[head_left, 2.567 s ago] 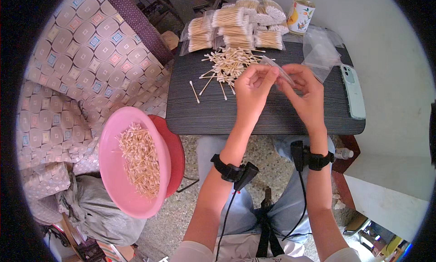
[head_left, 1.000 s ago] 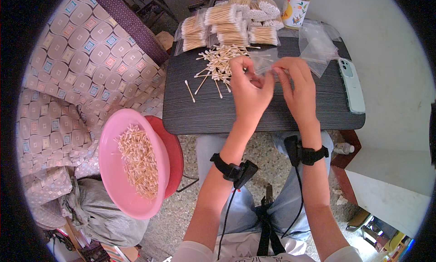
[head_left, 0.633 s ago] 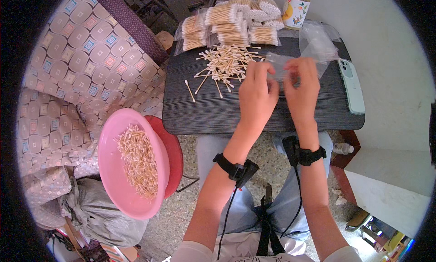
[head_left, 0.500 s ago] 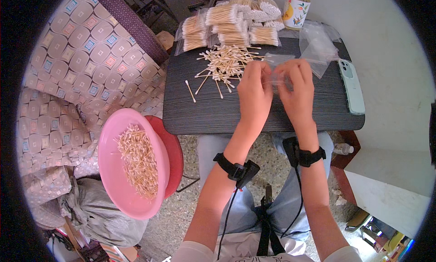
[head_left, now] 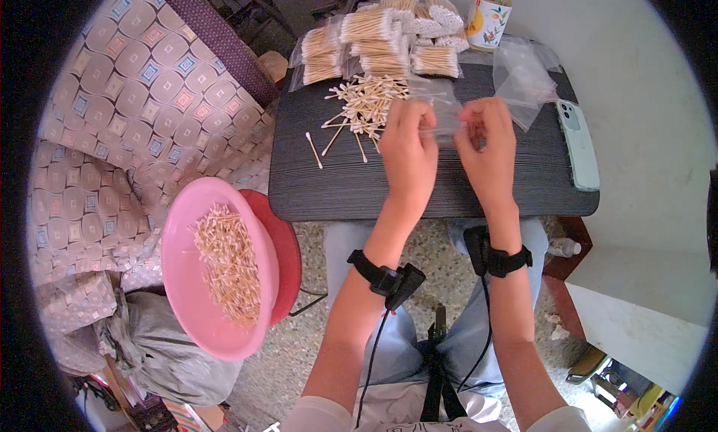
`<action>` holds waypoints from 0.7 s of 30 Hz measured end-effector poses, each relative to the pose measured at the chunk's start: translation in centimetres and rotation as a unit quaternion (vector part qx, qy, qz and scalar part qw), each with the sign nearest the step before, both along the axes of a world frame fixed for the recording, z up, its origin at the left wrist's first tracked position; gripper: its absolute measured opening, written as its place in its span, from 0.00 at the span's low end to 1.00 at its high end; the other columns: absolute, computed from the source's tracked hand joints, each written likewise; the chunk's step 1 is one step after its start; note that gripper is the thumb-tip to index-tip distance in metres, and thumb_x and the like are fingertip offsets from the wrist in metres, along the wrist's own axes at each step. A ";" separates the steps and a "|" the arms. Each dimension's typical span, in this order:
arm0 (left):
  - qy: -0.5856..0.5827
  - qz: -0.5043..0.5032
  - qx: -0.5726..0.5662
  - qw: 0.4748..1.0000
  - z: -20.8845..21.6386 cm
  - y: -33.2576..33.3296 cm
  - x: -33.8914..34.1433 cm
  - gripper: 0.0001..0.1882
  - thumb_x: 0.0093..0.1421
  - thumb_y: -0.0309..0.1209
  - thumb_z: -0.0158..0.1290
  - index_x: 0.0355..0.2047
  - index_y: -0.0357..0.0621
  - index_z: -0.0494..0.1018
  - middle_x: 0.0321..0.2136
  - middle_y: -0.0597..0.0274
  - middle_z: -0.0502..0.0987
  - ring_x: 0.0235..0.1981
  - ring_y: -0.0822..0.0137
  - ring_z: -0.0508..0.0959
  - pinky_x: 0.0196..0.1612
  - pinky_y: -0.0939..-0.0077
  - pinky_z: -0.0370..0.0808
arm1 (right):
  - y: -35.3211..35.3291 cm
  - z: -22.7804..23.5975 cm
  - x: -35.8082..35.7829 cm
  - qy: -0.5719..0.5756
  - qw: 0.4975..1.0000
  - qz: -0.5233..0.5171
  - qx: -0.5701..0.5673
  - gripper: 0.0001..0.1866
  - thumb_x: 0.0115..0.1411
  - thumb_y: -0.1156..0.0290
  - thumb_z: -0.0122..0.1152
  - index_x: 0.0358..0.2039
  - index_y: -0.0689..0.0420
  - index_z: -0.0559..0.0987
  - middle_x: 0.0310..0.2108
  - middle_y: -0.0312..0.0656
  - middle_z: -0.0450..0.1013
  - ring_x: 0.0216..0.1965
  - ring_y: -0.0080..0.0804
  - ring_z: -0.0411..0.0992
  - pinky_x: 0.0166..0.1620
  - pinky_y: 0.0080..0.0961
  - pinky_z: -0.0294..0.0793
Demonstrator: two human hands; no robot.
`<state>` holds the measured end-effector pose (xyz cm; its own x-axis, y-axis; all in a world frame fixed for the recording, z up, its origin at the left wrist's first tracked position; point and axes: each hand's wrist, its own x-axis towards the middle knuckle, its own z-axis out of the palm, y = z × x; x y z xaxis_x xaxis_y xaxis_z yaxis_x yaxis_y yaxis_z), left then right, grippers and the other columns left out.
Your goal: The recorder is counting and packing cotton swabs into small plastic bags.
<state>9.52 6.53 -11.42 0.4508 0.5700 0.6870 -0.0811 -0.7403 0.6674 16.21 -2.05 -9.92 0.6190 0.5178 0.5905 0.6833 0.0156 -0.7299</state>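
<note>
A clear plastic bag (head_left: 444, 116) is stretched between my two hands above the dark table, with nothing visible inside it. My left hand (head_left: 408, 144) pinches its left side, fingers closed. On the other side my right hand (head_left: 488, 140) grips the bag's right edge between thumb and fingers. Just beyond and left of my left hand lies a loose heap of cotton swabs (head_left: 366, 103); the bag's far part overlaps its right side. A single cotton swab (head_left: 314, 150) lies apart to the left.
Filled bags of cotton swabs (head_left: 374, 39) are stacked at the table's (head_left: 336, 192) back, beside a bottle (head_left: 490, 20). More clear bags (head_left: 520, 80) and a phone (head_left: 580, 144) lie at the right. A pink basin (head_left: 179, 282) of swabs sits on a red stool (head_left: 288, 260) at left.
My left hand has moved a little left, widening the gap between the hands. The bag, bunched up before, is now spread out between them.
</note>
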 end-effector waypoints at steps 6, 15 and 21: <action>0.022 -0.002 -0.010 1.000 0.3 -0.4 0.0 0.11 0.42 0.11 0.46 0.26 0.38 0.63 0.23 0.57 0.64 0.22 0.63 0.67 0.24 0.74 0.64 | -0.8 0.2 -0.1 0.038 0.997 -0.060 -0.018 0.13 0.40 0.88 0.56 0.27 0.61 0.68 0.25 0.39 0.62 0.22 0.26 0.63 0.26 0.19 0.64; 0.058 -0.083 0.004 0.995 -1.5 -1.2 1.8 0.14 0.49 0.15 0.47 0.36 0.38 0.60 0.32 0.49 0.63 0.32 0.46 0.69 0.31 0.59 0.67 | -2.1 0.1 1.3 0.088 0.995 0.050 0.005 0.09 0.45 0.86 0.54 0.28 0.62 0.70 0.27 0.39 0.67 0.25 0.25 0.67 0.28 0.19 0.69; 0.056 -0.097 -0.028 0.993 -0.7 -1.3 1.5 0.15 0.48 0.19 0.52 0.37 0.38 0.64 0.31 0.54 0.67 0.32 0.55 0.70 0.37 0.67 0.69 | -3.3 -0.7 3.6 0.088 0.985 -0.131 -0.064 0.10 0.46 0.85 0.55 0.30 0.61 0.70 0.31 0.45 0.64 0.29 0.33 0.67 0.31 0.26 0.69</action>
